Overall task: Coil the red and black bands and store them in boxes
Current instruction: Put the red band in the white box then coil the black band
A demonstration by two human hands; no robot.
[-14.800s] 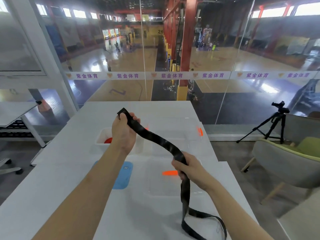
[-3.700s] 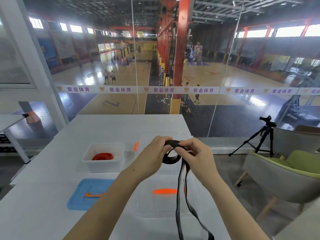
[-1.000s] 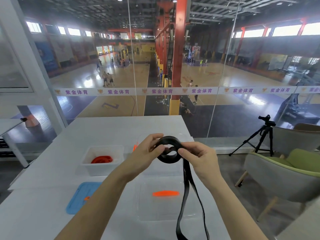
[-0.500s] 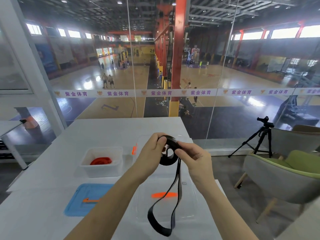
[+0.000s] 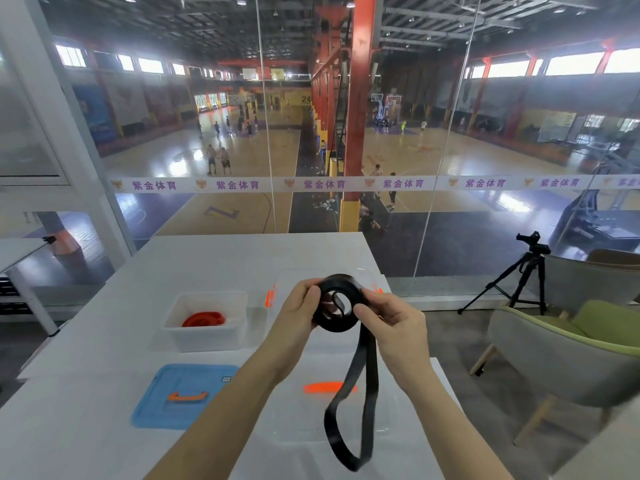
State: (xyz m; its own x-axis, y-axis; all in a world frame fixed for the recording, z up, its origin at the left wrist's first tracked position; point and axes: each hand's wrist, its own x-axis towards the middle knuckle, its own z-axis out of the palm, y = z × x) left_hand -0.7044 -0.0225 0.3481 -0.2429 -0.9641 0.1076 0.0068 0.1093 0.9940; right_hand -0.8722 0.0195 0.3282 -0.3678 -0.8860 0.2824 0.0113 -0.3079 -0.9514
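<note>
A white table [image 5: 86, 393] carries a white box [image 5: 207, 341] on its left part, a clear box [image 5: 287, 278] with orange latches just beside it, a blue lid [image 5: 166, 407] with an orange handle nearer, and a clear lid [image 5: 294, 420] to that lid's right
</note>
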